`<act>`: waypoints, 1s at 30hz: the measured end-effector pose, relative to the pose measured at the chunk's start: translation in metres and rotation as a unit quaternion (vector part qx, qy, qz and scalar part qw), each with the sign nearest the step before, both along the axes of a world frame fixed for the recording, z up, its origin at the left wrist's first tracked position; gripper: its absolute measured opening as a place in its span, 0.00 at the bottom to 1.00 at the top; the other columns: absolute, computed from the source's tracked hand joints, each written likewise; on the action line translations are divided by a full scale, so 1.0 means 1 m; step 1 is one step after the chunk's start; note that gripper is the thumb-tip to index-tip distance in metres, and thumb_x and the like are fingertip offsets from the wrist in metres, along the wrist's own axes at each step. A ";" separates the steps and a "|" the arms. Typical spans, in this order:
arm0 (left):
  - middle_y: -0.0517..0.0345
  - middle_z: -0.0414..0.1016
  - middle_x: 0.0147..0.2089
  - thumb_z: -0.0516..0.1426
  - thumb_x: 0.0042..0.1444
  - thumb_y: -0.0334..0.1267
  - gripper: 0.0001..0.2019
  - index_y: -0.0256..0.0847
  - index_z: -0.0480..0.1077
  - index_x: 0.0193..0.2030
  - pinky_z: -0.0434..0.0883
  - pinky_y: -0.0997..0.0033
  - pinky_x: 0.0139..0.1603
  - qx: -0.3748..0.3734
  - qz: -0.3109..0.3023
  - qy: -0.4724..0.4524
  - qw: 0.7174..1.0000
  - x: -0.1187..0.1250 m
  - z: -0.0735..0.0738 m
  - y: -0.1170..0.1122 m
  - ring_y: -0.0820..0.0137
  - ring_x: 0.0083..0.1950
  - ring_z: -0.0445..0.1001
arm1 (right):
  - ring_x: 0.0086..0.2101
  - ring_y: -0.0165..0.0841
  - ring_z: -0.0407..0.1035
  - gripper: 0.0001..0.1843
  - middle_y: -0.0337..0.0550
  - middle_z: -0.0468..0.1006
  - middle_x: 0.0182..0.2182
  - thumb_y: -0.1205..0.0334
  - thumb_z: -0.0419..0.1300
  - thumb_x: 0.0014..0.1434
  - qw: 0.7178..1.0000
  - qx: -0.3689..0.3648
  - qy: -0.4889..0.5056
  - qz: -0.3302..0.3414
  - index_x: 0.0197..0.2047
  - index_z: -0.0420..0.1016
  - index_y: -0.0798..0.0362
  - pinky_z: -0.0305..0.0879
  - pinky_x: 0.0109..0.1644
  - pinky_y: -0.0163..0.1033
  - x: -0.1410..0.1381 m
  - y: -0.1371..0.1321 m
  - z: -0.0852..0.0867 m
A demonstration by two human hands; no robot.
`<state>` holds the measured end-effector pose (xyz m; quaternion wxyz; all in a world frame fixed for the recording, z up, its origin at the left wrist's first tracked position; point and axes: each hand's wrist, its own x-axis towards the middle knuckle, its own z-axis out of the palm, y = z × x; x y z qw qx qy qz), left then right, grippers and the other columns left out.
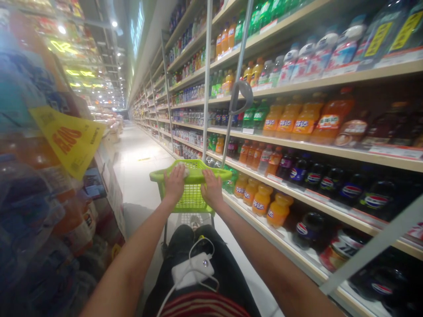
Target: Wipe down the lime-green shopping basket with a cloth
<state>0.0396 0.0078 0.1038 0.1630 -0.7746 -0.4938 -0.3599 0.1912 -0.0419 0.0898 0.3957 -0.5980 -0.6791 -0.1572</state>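
A lime-green shopping cart (191, 197) with a mesh basket stands right in front of my legs. My left hand (175, 181) is closed over the left part of its near rim, and something small and white (183, 169), perhaps crumpled paper, shows by its fingers. On the right part of the same rim rests my right hand (212, 187), its fingers bent over the edge. Both thumbs point inward. Across my lap lies a white power bank (192, 269) with a white cable plugged into it.
Shelves (330, 149) of bottled drinks line the right side, with orange soda bottles (261, 200) low down near the cart. Stacked bottles with a yellow price tag (71, 136) crowd the left. A pale tiled aisle (139, 152) runs ahead. A grey handle (241, 99) hangs at the shelf front.
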 end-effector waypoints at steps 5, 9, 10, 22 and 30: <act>0.44 0.54 0.65 0.43 0.57 0.33 0.26 0.33 0.50 0.63 0.45 0.52 0.66 -0.077 -0.036 0.022 0.996 0.027 0.008 -0.009 0.65 0.64 0.56 | 0.59 0.34 0.52 0.26 0.49 0.61 0.59 0.67 0.44 0.57 0.996 0.005 -0.014 0.087 0.59 0.60 0.59 0.47 0.61 0.42 -0.027 0.013 0.032; 0.41 0.41 0.68 0.47 0.55 0.41 0.32 0.31 0.43 0.65 0.45 0.45 0.64 -0.161 0.005 0.070 0.985 0.006 0.014 -0.010 0.59 0.68 0.44 | 0.56 0.38 0.56 0.23 0.50 0.65 0.56 0.62 0.45 0.58 0.995 -0.051 -0.024 0.084 0.55 0.64 0.57 0.50 0.59 0.48 -0.039 0.018 0.037; 0.42 0.41 0.69 0.48 0.54 0.45 0.35 0.32 0.43 0.65 0.44 0.42 0.63 -0.177 0.012 0.089 0.980 -0.002 0.016 -0.010 0.57 0.68 0.41 | 0.56 0.41 0.56 0.22 0.51 0.65 0.56 0.59 0.48 0.58 0.996 -0.054 -0.029 0.072 0.54 0.65 0.55 0.50 0.58 0.52 -0.042 0.017 0.037; 0.45 0.42 0.68 0.54 0.50 0.47 0.41 0.34 0.38 0.66 0.42 0.46 0.64 -0.147 0.017 0.160 0.976 -0.035 0.011 -0.010 0.60 0.69 0.40 | 0.55 0.41 0.55 0.21 0.48 0.64 0.56 0.66 0.51 0.57 0.994 0.008 -0.105 0.028 0.54 0.65 0.48 0.50 0.54 0.51 -0.003 0.022 0.013; 0.46 0.43 0.68 0.55 0.49 0.43 0.40 0.34 0.42 0.66 0.41 0.46 0.65 -0.138 0.023 0.153 0.978 -0.031 0.005 -0.010 0.59 0.69 0.40 | 0.53 0.42 0.57 0.19 0.52 0.65 0.54 0.66 0.49 0.56 0.995 0.045 -0.041 -0.074 0.50 0.68 0.53 0.50 0.56 0.53 0.078 0.020 -0.004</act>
